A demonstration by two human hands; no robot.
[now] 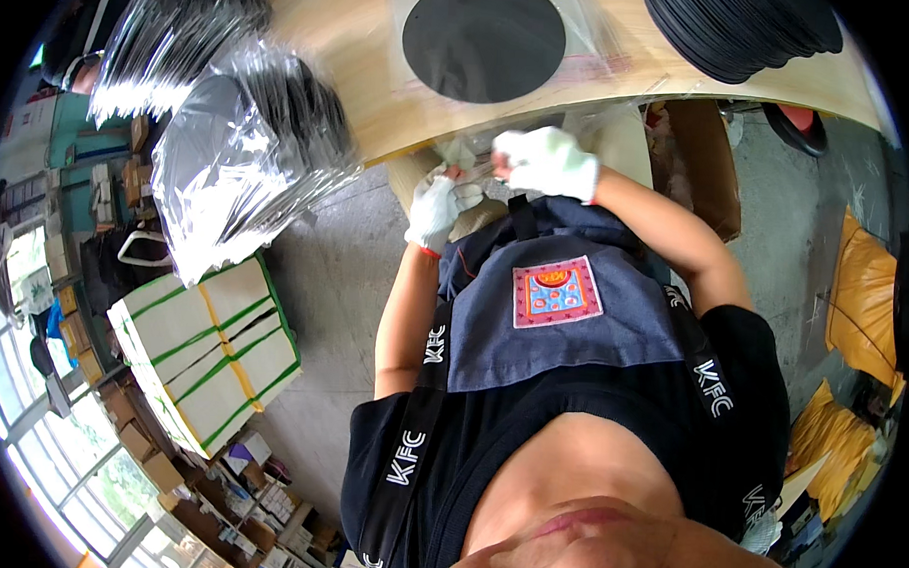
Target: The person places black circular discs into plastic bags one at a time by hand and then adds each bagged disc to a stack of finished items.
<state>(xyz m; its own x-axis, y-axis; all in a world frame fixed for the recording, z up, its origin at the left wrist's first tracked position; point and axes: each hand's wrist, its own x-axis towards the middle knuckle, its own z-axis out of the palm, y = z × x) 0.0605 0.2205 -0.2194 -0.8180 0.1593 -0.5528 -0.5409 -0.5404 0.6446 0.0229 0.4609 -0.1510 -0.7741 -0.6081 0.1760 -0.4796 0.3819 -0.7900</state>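
Observation:
Both my hands wear white knit gloves with bare fingertips, and they are close together just below the table's front edge. My left hand (437, 207) has its thumb and fingers drawn together near a small translucent piece. My right hand (551, 163) is closed in a pinch, its fingertips pointing at the left hand. What either hand pinches is too small to make out. On the table in front of them lies a flat black disc (483, 40) in a clear plastic bag (591, 50). Clear film also hangs over the table edge by the right hand.
Piles of bagged black discs (249, 147) lean at the table's left, partly overhanging. A stack of bare black discs (749, 34) stands on the wooden table (333, 24) at right. Below are an open cardboard box (704, 168), a strapped white carton (207, 350) and yellow sacks (862, 298).

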